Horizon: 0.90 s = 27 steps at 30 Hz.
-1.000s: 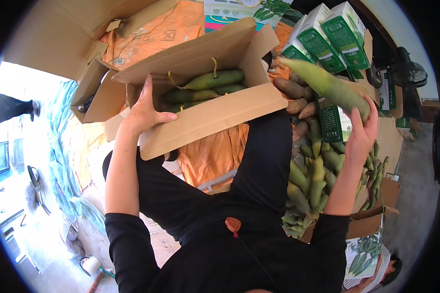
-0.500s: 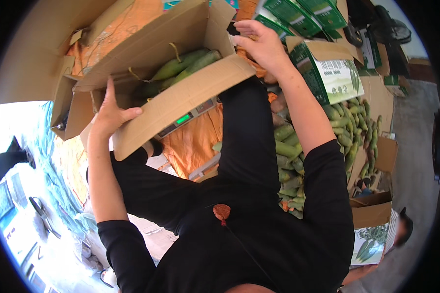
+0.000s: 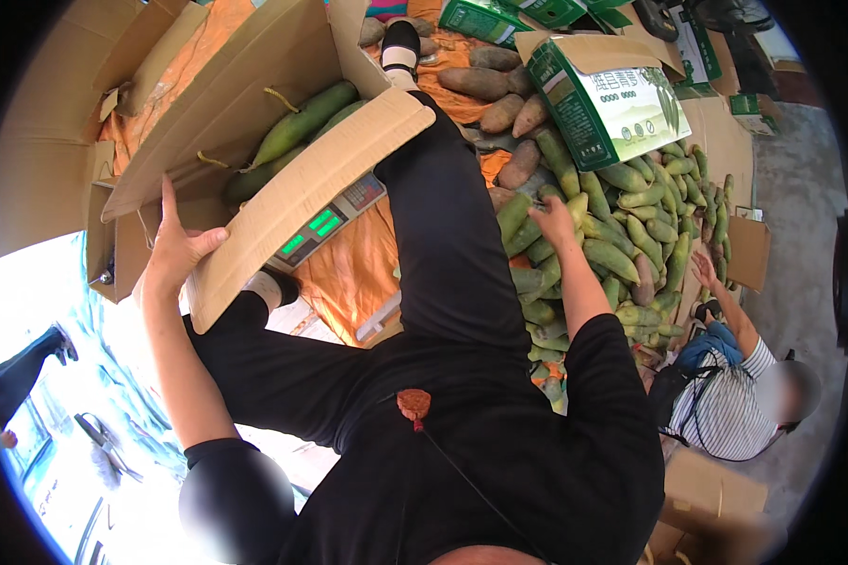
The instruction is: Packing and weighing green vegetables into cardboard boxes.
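An opened cardboard box point(image 3: 316, 198) rests tilted on a digital scale point(image 3: 334, 221) with green lit displays. Inside lie a few green radishes point(image 3: 301, 122); yellowish cord loops point(image 3: 281, 100) poke out of the box wall. My left hand point(image 3: 179, 250) lies at the box's left end, forefinger stretched upward and thumb spread against the flap. Out to the right, my right hand point(image 3: 556, 224) is down at the heap of green radishes point(image 3: 631, 231), its fingers bent around the end of one green radish point(image 3: 513, 217).
A green and white printed carton point(image 3: 617, 104) stands behind the heap. Reddish-brown, dirt-covered roots point(image 3: 499, 99) lie on orange sheeting point(image 3: 349, 273) beyond my leg. At the right crouches a co-worker in a striped shirt point(image 3: 725, 405), one hand point(image 3: 705, 270) near the heap.
My right hand has left the box's right end and come down to the radish heap. My left hand stays at the box. The co-worker at the right has come more into view.
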Motion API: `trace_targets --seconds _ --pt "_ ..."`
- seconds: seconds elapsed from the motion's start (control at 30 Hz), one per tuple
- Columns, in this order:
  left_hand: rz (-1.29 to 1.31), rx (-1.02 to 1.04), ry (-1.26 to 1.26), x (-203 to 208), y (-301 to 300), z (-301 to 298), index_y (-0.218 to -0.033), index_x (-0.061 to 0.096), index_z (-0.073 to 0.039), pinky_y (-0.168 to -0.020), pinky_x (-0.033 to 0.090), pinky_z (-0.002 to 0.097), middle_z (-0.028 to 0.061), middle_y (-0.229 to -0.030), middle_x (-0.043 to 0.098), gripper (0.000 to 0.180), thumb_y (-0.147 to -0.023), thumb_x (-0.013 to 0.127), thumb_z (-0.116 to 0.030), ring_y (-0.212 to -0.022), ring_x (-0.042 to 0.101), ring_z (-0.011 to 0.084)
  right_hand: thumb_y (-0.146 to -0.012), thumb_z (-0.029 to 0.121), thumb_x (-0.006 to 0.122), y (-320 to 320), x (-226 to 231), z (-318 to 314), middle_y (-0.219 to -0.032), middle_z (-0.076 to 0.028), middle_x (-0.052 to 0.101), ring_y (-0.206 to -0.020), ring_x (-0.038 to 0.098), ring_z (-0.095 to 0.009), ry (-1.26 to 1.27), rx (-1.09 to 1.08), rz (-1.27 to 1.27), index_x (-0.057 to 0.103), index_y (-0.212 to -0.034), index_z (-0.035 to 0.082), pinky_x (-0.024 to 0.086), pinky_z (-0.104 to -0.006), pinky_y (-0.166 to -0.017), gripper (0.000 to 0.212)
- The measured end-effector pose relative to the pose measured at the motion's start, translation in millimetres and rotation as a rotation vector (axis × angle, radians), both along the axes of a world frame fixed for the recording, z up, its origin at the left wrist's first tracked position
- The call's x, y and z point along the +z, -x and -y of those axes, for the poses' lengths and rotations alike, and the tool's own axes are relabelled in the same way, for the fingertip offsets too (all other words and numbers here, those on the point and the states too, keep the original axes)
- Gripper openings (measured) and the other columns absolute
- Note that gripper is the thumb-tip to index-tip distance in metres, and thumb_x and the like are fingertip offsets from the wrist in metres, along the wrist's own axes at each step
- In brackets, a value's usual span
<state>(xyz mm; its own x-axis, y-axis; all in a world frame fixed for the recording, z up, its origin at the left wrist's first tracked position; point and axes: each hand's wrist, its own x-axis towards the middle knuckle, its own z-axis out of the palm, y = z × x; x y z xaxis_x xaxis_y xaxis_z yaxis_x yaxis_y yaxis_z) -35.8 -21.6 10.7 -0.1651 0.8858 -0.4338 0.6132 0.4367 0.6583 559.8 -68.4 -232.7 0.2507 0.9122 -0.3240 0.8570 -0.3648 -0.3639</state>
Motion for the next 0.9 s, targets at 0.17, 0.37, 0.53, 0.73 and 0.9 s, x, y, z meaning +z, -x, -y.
trace_targets --seconds 0.17,0.37,0.53,0.73,0.9 --pt "-0.019 0.005 -0.019 -1 13 6 -0.153 0.001 -0.016 -0.086 0.049 0.0365 0.0204 -0.094 0.068 0.132 -0.057 0.090 -0.031 -0.083 0.067 0.0249 -0.080 0.033 0.075 39 -3 8 -0.104 -0.017 0.065 -0.090 0.063 -0.027 0.319 -0.561 -0.336 0.051 -0.126 -0.001 0.052 -0.0371 -0.075 0.062" --pt "0.012 0.023 0.026 -3 7 -2 -0.153 -0.002 -0.014 -0.079 0.051 0.0355 0.0195 -0.085 0.068 0.132 -0.058 0.089 -0.021 -0.080 0.067 0.0235 -0.070 0.046 0.077 45 -28 -5 -0.117 -0.026 0.061 -0.108 0.060 -0.038 0.298 -0.420 -0.100 0.055 -0.118 -0.008 0.047 -0.0410 -0.092 0.076" --pt "-0.050 0.082 0.125 9 3 1 -0.152 -0.002 -0.009 -0.075 0.052 0.0340 0.0240 -0.097 0.067 0.130 -0.059 0.088 -0.017 -0.076 0.066 0.0230 -0.069 0.040 0.079 90 4 -17 -0.122 -0.029 0.056 -0.115 0.054 -0.039 0.209 -0.445 0.050 0.048 -0.120 -0.010 0.043 -0.0417 -0.098 0.078" --pt "-0.037 0.078 0.082 8 4 3 -0.152 0.003 -0.007 -0.078 0.053 0.0341 0.0254 -0.141 0.041 0.134 -0.052 0.091 -0.021 -0.078 0.062 0.0226 -0.072 0.019 0.080 102 -2 -15 -0.117 -0.023 0.056 -0.109 0.057 -0.034 0.189 -0.751 -0.228 0.039 -0.122 -0.009 0.045 -0.0390 -0.093 0.071" --pt "-0.020 0.062 0.075 9 -1 -3 -0.151 0.004 -0.004 -0.080 0.052 0.0338 0.0192 -0.152 0.028 0.136 -0.049 0.092 -0.023 -0.080 0.060 0.0240 -0.076 0.017 0.078 71 -37 4 -0.114 -0.019 0.055 -0.105 0.057 -0.027 0.020 -0.618 -0.275 0.040 -0.121 -0.007 0.046 -0.0348 -0.089 0.064"
